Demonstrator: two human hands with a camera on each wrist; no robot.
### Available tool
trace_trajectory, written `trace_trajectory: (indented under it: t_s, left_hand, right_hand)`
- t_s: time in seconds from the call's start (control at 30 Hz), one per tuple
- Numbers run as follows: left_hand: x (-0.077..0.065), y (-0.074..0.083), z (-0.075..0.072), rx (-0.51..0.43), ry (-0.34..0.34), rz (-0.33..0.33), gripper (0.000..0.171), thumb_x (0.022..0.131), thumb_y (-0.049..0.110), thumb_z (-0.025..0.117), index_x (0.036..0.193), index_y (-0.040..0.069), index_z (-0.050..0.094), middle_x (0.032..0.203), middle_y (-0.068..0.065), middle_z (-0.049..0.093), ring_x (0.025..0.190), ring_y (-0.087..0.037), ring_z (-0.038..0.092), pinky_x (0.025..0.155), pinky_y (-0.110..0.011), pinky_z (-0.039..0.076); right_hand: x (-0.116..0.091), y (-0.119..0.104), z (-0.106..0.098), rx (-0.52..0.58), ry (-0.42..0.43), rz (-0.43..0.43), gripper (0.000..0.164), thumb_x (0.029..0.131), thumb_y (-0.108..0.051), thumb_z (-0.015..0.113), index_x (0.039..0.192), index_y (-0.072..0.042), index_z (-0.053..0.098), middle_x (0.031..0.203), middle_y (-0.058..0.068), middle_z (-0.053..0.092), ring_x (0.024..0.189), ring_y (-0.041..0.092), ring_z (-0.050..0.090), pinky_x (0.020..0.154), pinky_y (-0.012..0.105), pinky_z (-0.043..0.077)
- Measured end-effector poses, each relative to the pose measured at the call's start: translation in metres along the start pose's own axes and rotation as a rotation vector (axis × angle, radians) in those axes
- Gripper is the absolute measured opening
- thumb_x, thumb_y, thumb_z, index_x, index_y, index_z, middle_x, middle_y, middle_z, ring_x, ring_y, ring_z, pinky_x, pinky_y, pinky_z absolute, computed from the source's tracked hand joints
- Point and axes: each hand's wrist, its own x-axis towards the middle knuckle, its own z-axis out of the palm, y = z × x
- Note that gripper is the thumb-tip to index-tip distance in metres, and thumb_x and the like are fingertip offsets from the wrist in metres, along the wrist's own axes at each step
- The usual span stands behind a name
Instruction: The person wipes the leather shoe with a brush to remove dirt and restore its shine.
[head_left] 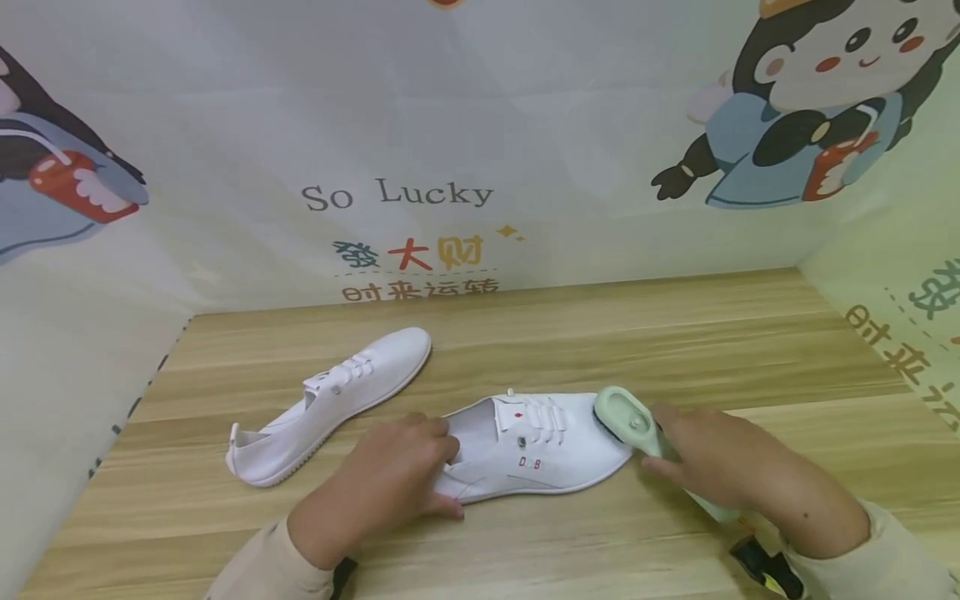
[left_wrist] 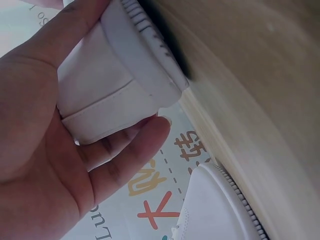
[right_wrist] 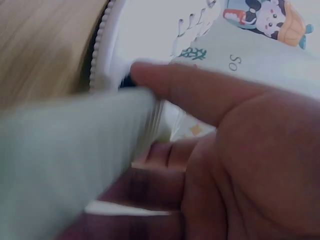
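A white lace-up shoe lies on the wooden tabletop with its toe to the right. My left hand grips its heel, with the thumb on the near side and fingers at the opening; the left wrist view shows the heel between thumb and fingers. In my right hand is a pale green brush, held by its handle. The brush head touches the shoe's toe, its dark bristles facing the shoe. In the right wrist view the green handle is blurred across the palm.
A second white shoe lies on the tabletop to the back left, toe pointing up and right. Printed cloth walls with cartoon figures and lettering enclose the back and both sides.
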Motion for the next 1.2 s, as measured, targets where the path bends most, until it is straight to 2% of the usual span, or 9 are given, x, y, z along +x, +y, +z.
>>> trace_trajectory:
  t_s: [0.23, 0.37, 0.5, 0.57, 0.7, 0.8, 0.9, 1.0, 1.2]
  left_hand:
    - [0.0, 0.002, -0.002, 0.002, 0.002, -0.001, 0.05, 0.057, 0.061, 0.085, 0.073, 0.02, 0.062, 0.075, 0.009, 0.054, 0.067, -0.013, 0.05, 0.052, -0.026, 0.036]
    - [0.0, 0.003, -0.006, 0.015, -0.001, -0.003, 0.049, 0.06, 0.059, 0.086, 0.08, 0.02, 0.063, 0.079, 0.008, 0.058, 0.066, -0.014, 0.053, 0.061, -0.03, 0.044]
    - [-0.001, 0.004, -0.014, -0.008, -0.021, -0.038, 0.043, 0.069, 0.054, 0.084, 0.088, 0.021, 0.065, 0.086, 0.007, 0.063, 0.076, -0.016, 0.063, 0.087, -0.04, 0.049]
    - [-0.001, 0.003, -0.018, -0.043, -0.026, -0.069, 0.039, 0.075, 0.052, 0.081, 0.092, 0.021, 0.065, 0.091, 0.006, 0.065, 0.082, -0.016, 0.065, 0.093, -0.042, 0.048]
    - [-0.001, 0.001, -0.023, -0.138, -0.017, -0.151, 0.046, 0.08, 0.053, 0.078, 0.109, 0.021, 0.061, 0.1, 0.006, 0.063, 0.078, -0.012, 0.058, 0.082, -0.035, 0.05]
    - [0.0, -0.003, -0.023, -0.171, -0.017, -0.213, 0.067, 0.08, 0.06, 0.076, 0.13, 0.022, 0.052, 0.114, 0.004, 0.061, 0.08, -0.013, 0.06, 0.073, -0.033, 0.051]
    - [0.0, -0.01, -0.023, -0.178, -0.046, -0.248, 0.088, 0.078, 0.068, 0.072, 0.147, 0.022, 0.04, 0.129, 0.0, 0.061, 0.097, -0.019, 0.066, 0.081, -0.04, 0.053]
    - [-0.001, -0.015, -0.022, -0.189, -0.1, -0.26, 0.099, 0.075, 0.074, 0.07, 0.151, 0.018, 0.038, 0.135, -0.004, 0.062, 0.113, -0.024, 0.065, 0.091, -0.044, 0.052]
    - [-0.007, -0.021, -0.015, -0.277, -0.216, -0.292, 0.09, 0.065, 0.068, 0.081, 0.136, 0.018, 0.057, 0.119, 0.006, 0.069, 0.103, -0.01, 0.064, 0.088, -0.036, 0.052]
  right_hand:
    - [-0.001, -0.007, 0.003, 0.069, -0.056, -0.07, 0.037, 0.093, -0.045, 0.066, 0.101, -0.013, 0.048, 0.065, -0.005, 0.047, 0.057, 0.008, 0.043, 0.054, 0.024, 0.037]
    - [-0.001, -0.005, 0.001, 0.053, -0.042, -0.062, 0.04, 0.093, -0.045, 0.066, 0.107, -0.012, 0.05, 0.067, -0.005, 0.048, 0.06, 0.008, 0.045, 0.057, 0.026, 0.039]
    - [-0.001, -0.003, 0.0, 0.037, -0.036, -0.049, 0.048, 0.093, -0.047, 0.066, 0.119, -0.009, 0.053, 0.072, -0.005, 0.052, 0.065, 0.01, 0.048, 0.061, 0.03, 0.041]
    - [0.0, -0.002, 0.0, 0.033, -0.033, -0.043, 0.056, 0.092, -0.047, 0.067, 0.128, -0.007, 0.053, 0.076, -0.005, 0.056, 0.067, 0.01, 0.049, 0.062, 0.031, 0.043]
    - [0.0, 0.001, -0.001, 0.034, -0.022, -0.033, 0.068, 0.091, -0.047, 0.068, 0.14, -0.004, 0.049, 0.083, -0.004, 0.061, 0.07, 0.011, 0.052, 0.064, 0.034, 0.046]
    - [0.001, 0.004, -0.002, 0.041, -0.02, -0.025, 0.062, 0.092, -0.045, 0.068, 0.134, -0.004, 0.051, 0.081, -0.004, 0.059, 0.069, 0.011, 0.052, 0.061, 0.034, 0.046]
    - [0.001, 0.005, -0.003, 0.049, -0.017, -0.02, 0.056, 0.092, -0.044, 0.069, 0.129, -0.004, 0.053, 0.079, -0.004, 0.057, 0.068, 0.012, 0.051, 0.06, 0.033, 0.044]
    - [0.001, 0.007, -0.003, 0.051, -0.016, -0.018, 0.054, 0.092, -0.043, 0.068, 0.125, -0.004, 0.054, 0.077, -0.004, 0.055, 0.067, 0.012, 0.05, 0.058, 0.032, 0.044]
    - [0.003, 0.01, -0.003, 0.041, -0.022, -0.015, 0.05, 0.093, -0.043, 0.067, 0.119, -0.004, 0.053, 0.077, -0.003, 0.055, 0.067, 0.012, 0.05, 0.058, 0.032, 0.043]
